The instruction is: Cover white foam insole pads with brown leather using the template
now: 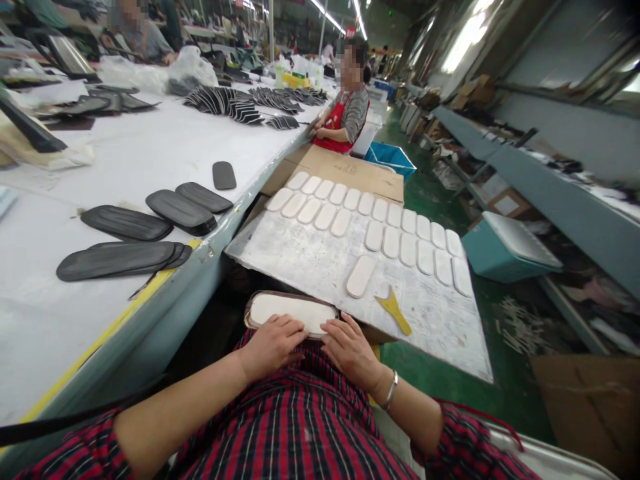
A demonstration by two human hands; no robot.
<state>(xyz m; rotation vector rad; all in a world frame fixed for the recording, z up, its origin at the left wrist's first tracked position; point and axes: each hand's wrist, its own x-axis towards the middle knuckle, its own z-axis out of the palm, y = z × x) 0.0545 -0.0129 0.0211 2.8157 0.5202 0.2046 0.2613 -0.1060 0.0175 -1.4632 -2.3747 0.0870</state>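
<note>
Mixed indoor light, moderate overall. Bright strip lights run along the ceiling at top center; glare at the windows (467, 37), upper right, blown out to white. White bench (45, 193) looks pale and evenly lit, dark shadow below its near right edge. Far background dim, soft, grainy. Wide-angle stretch and blur toward frame edges, corners smeared. Middle fairly sharp. Faces pixelated.

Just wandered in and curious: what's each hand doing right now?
Left hand: pressed on the white-topped oval piece, not gripping visibly.
Right hand: fingers on its other end; grip can't be told.
</note>
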